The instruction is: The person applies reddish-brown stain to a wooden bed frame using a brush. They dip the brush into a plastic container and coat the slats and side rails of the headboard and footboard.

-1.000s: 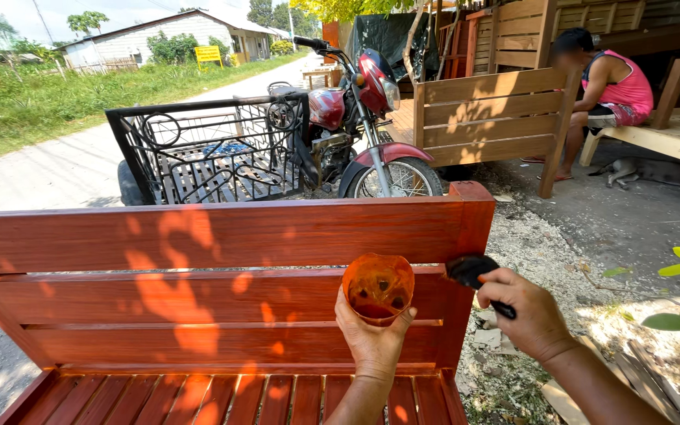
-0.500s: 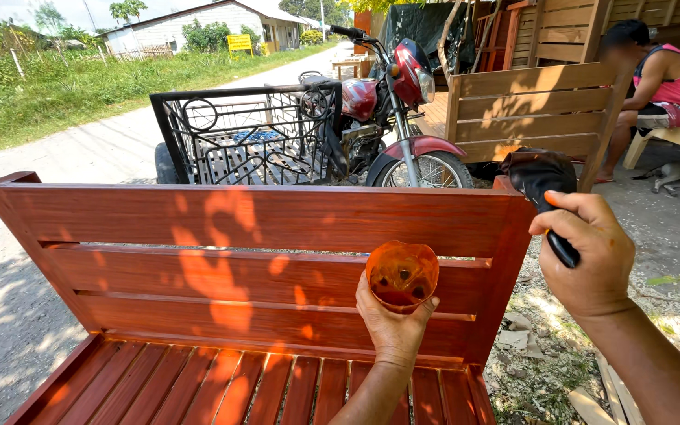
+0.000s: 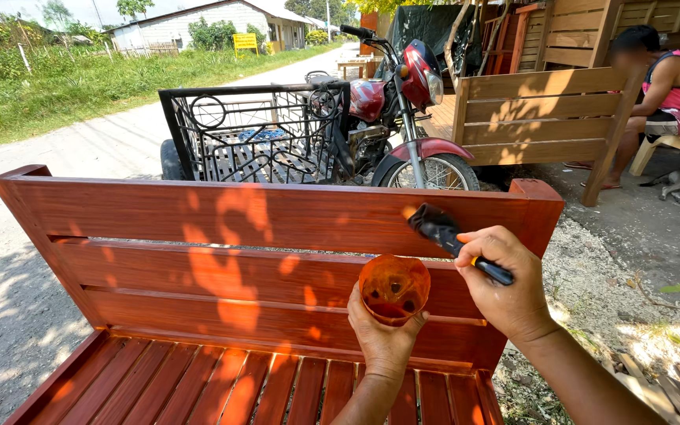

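Note:
My left hand [image 3: 382, 340] holds up a small orange cup [image 3: 393, 288] with dark reddish liquid in it. My right hand [image 3: 507, 285] grips a black-handled brush [image 3: 452, 237]; its dark bristle head rests against the top slat of a red-brown wooden bench [image 3: 198, 216]. The bench's slatted back stands in front of me and its slatted seat runs along the bottom of the view. Dappled sunlight falls on the glossy slats.
Behind the bench stands a red motorcycle [image 3: 393, 110] with a black metal sidecar cage [image 3: 253, 134]. An unpainted wooden bench [image 3: 545, 110] stands at the right, where a person in a pink top [image 3: 674, 86] sits. Gravel ground lies at the right, a road and grass at the left.
My right hand has come down and leftward, bringing the brush head onto the bench's top slat. The cup in my left hand stays raised. My view has shifted slightly.

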Motion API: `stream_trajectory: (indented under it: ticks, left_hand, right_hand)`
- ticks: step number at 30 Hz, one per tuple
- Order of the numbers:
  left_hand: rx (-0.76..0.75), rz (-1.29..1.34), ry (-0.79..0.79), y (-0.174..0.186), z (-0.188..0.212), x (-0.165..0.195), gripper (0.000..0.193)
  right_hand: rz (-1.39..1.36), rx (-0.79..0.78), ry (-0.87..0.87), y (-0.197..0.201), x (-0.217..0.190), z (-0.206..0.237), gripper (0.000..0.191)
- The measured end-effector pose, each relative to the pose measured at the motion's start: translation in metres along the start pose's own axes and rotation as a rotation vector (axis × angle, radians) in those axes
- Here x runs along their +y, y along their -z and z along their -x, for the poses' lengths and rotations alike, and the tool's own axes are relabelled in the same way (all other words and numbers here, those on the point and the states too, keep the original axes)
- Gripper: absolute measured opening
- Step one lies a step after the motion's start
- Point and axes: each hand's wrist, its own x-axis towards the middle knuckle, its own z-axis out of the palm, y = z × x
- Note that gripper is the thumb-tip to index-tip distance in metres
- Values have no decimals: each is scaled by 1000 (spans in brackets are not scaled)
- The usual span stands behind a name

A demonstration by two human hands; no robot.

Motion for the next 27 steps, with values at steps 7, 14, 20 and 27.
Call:
stream_trajectory:
  ticks: [7,14,20,27]
  left_hand:
    - [-85,-47,-3,18,7,-21,121]
    - [-101,-139,12,20,6,-33,123]
    - [-75,-134,-95,12,9,-31,119]
    - [-102,-98,-242,-2,17,-29,120]
  right_hand:
    - [-136,-230,-187,13,-27,-10,20]
    - [-220,-270,-194,39,-27,-17,16]
    - [-148,-387,-270,34,-34,-10,13]
    - [22,-508,-202,18,-38,2,13]
